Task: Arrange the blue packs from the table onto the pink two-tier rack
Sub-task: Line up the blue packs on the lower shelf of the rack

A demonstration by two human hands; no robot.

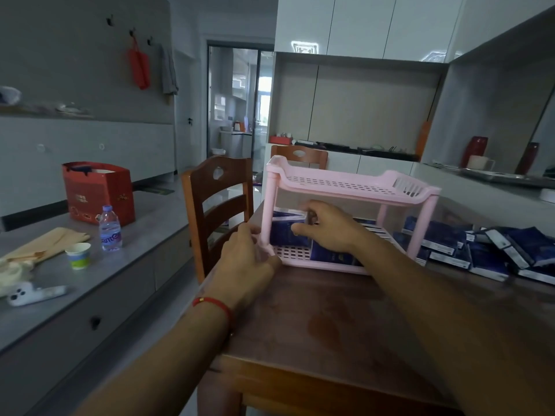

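The pink two-tier rack stands on the brown wooden table. Its top tier holds nothing. On the lower tier several blue packs stand upright at the left end. My right hand reaches into the lower tier, its fingers pinching the top of a standing blue pack. My left hand grips the rack's front left leg near its foot. A heap of loose blue packs lies on the table to the right of the rack.
A wooden chair stands at the table's left corner, another behind the rack. On the grey counter at the left are a water bottle, a paper cup, a red gift bag and a white phone.
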